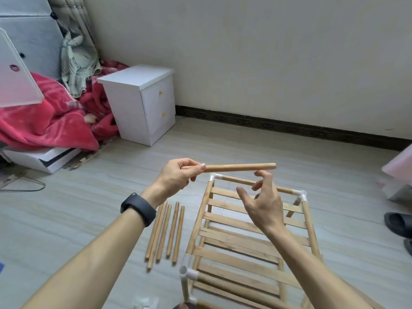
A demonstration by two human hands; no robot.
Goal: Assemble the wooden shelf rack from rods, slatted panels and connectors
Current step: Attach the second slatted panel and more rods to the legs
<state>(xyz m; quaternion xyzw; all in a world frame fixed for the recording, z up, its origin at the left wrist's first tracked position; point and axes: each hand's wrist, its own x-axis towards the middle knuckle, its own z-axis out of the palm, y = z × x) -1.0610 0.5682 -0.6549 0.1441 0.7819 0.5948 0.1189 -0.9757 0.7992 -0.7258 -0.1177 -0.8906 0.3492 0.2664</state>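
My left hand (pixel 178 175) pinches one end of a short wooden rod (pixel 239 167), held level above the rack. My right hand (pixel 262 201) hovers just under the rod's free end with fingers loosely spread, holding nothing. Below stands the partly built rack (pixel 234 239): slatted panels between side rods, joined by white plastic connectors at the far left corner (pixel 214 177), the far right corner (pixel 301 195) and the near left corner (pixel 187 269). Several loose rods (pixel 166 233) lie side by side on the floor left of the rack.
A white two-drawer nightstand (pixel 145 103) stands by the wall at the back left, beside a red blanket (pixel 44 121) on a low bed. A black slipper (pixel 398 224) lies at the right edge. Small white parts (pixel 145 303) lie on the floor near my left forearm.
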